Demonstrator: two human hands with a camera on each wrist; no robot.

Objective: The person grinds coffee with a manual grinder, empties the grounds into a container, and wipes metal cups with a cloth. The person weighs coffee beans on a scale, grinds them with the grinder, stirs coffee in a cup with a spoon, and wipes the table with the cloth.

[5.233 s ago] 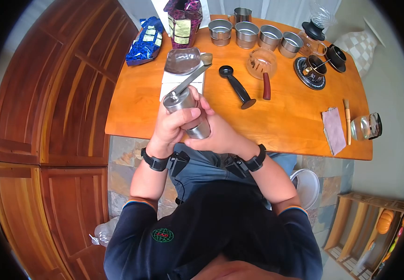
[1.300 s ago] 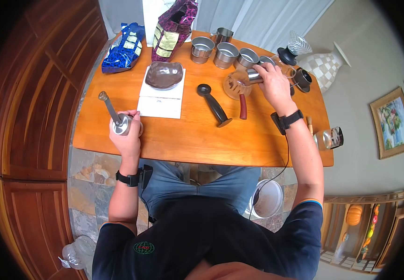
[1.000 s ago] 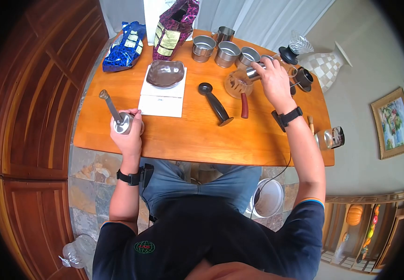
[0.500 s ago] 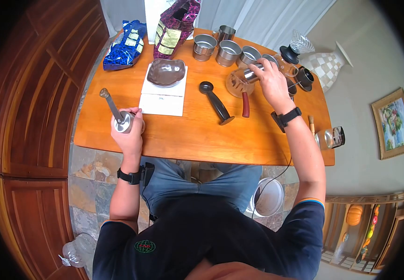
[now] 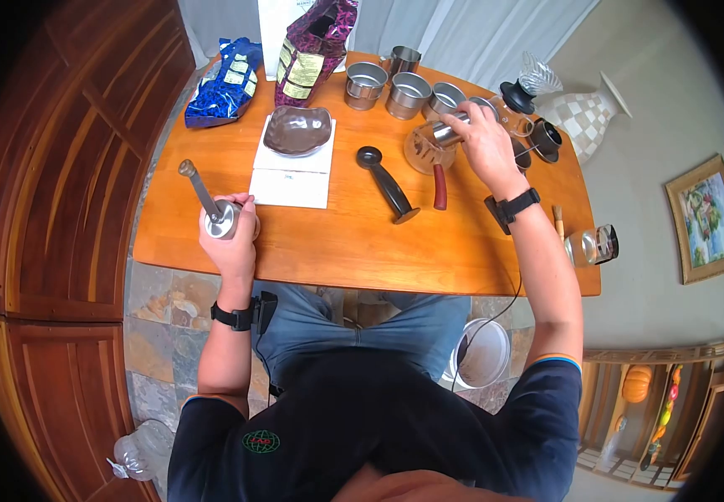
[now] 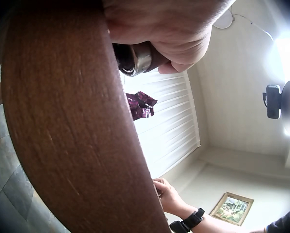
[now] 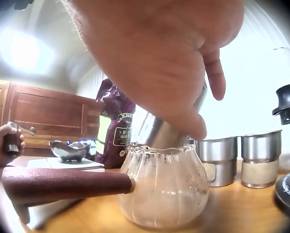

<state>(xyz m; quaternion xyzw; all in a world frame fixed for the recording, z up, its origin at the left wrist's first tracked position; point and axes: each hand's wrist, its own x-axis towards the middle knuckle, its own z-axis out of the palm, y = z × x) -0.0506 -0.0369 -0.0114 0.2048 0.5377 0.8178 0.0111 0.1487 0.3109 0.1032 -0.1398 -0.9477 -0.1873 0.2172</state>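
The left hand grips the steel grinder body near the table's left front edge; its crank with a brown knob points up and left. At the back right, the right hand holds a small steel cup, tilted over the glass pot with a dark red handle. In the right wrist view the cup leans into the mouth of the ribbed glass pot. What lies inside the cup is hidden. In the left wrist view the left hand is above a steel-rimmed part.
A black scoop lies mid-table. Left of it, a brown dish rests on a white scale. Coffee bags and several steel cups line the back. A brush and a glass jar are at the right.
Earlier both hands were together on the grinder. They have separated: the left stays with the grinder further left, the right has moved to the glass pot with the steel cup. Lately only slight cup tilting shows.
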